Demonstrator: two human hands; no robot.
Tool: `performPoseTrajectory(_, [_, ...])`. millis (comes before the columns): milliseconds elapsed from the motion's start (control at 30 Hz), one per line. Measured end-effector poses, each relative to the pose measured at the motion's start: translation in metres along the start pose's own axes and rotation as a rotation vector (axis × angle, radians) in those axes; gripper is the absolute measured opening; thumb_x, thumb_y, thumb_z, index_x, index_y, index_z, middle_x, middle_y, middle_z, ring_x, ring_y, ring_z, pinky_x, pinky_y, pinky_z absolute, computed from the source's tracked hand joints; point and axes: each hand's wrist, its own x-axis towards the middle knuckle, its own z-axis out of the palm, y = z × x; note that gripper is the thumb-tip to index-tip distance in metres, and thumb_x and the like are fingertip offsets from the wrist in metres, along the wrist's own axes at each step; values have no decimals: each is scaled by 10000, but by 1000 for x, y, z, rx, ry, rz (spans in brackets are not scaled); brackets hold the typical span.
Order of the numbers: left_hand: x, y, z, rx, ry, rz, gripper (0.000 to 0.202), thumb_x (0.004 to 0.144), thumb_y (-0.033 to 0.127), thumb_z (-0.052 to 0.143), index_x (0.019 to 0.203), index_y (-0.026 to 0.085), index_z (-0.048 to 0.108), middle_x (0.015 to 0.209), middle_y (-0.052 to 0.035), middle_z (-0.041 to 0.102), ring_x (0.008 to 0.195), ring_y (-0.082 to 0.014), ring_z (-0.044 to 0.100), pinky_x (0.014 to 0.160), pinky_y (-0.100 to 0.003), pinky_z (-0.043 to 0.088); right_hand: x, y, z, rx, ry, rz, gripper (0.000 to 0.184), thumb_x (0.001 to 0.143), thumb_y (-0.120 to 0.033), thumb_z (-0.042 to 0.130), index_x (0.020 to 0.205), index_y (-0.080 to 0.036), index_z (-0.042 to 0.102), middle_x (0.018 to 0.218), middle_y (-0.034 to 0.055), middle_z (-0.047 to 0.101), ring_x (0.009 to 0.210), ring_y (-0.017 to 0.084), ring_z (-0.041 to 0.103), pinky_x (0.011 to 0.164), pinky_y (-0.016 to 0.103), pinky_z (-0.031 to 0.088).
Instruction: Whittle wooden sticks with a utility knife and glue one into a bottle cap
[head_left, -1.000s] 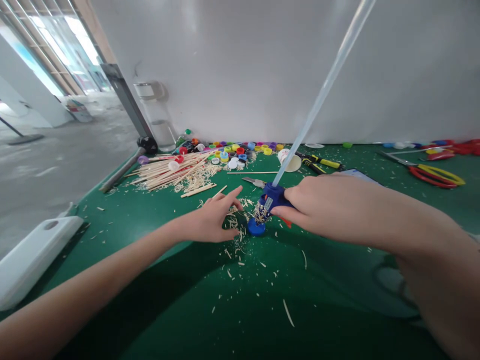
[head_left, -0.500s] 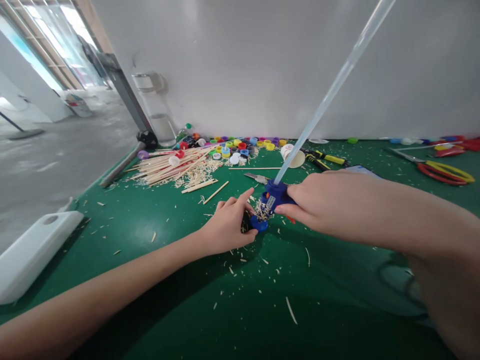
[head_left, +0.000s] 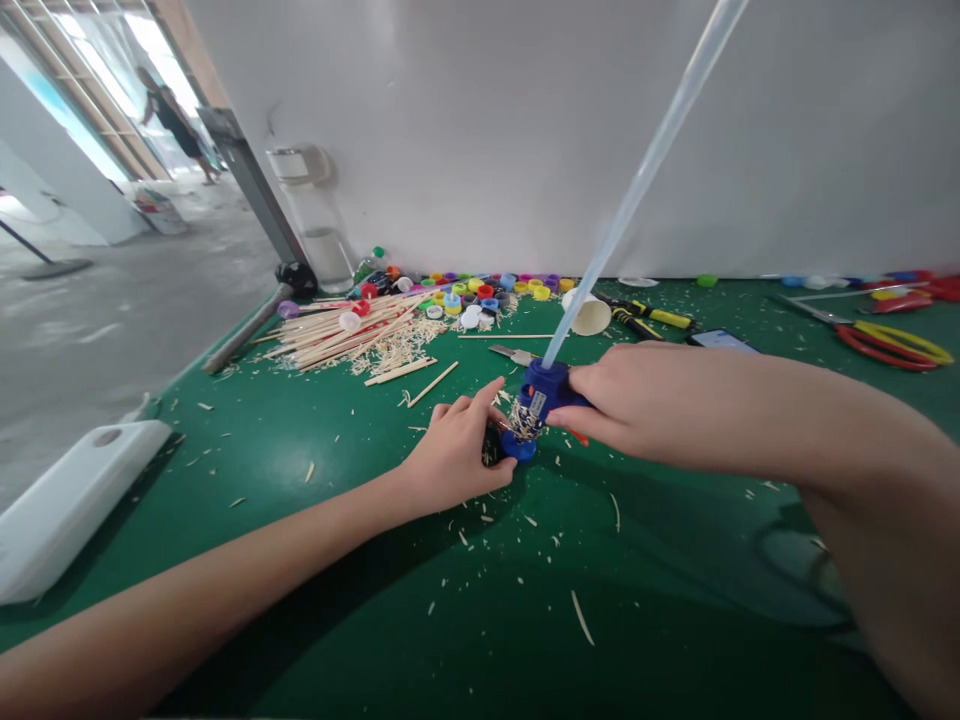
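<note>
My right hand (head_left: 645,400) is closed round a blue glue gun (head_left: 546,390) with a long clear glue stick (head_left: 645,170) rising from its back. The gun's nozzle, caked with wood shavings, points down at a blue bottle cap (head_left: 517,447) on the green mat (head_left: 525,600). My left hand (head_left: 454,450) rests on the mat right beside that cap, fingers curled against it and a small dark piece that I cannot make out.
A pile of wooden sticks (head_left: 345,335) and shavings lies at the back left, with several coloured bottle caps (head_left: 480,295) behind. A paper cup (head_left: 589,315), yellow-handled tools (head_left: 652,320), a phone (head_left: 720,340) and red-yellow scissors (head_left: 892,345) lie at the back right. A white case (head_left: 67,500) sits at the left edge.
My left hand moved from reaching open over the shavings to curling against the blue cap. The glue gun stayed over the cap.
</note>
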Motion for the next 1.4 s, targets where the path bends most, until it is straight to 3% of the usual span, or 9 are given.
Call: performPoseTrajectory(1400, [-1,0,3,62,30,16,796,764,403,560,1449,181,220,1147,-85,632,1122,-263,523,985,-492,330,2,1,1,40,-11,-54,505,961,-507,292,605,-205,484,502,-19,474,435,112,362,487,322,247])
